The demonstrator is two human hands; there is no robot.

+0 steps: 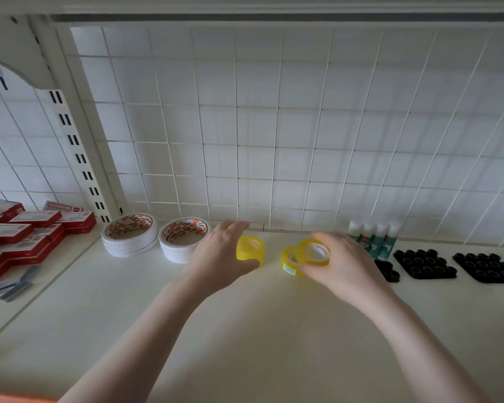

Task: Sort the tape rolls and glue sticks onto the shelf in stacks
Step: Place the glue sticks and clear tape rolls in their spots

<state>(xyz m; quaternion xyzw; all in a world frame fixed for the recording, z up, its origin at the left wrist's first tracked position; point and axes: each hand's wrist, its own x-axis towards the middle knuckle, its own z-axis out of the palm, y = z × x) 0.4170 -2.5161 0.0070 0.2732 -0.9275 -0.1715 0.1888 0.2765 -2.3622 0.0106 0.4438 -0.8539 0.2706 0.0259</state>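
Left hand (pixel 220 257) curled round a small yellow tape roll (pixel 250 251), thumb at the near side, fingers over the far side; roll stood on the white shelf (pixel 245 330) near mid-depth, core opening tilted up toward the camera. Right hand (pixel 336 264) gripped a second yellow tape roll (pixel 314 252), fingers arched over its far rim, opening facing up and toward the camera; this roll leaned on or just over a third yellow roll (pixel 291 261) touching it on its left, contact point blurred. Third roll carried a small green-and-white label on its outer face, writing too small to read. The two hands were apart, bare shelf between them. Left of the left hand, two stacks of white tape rolls lay flat, axes upright: the left stack (pixel 129 234) and the right stack (pixel 184 239), both with red-and-orange printing inside the cores, not legible. Behind the right hand, a row of glue sticks (pixel 374 235) stood upright against the wire grid back panel (pixel 274 126), white caps up, green-and-white bodies with a red mark, unreadable. Right of these, black plastic trays (pixel 424 264) with round sockets lay flat. Far left, red-and-white boxes (pixel 26 231) stacked; grey staple strips (pixel 12 283) in front.
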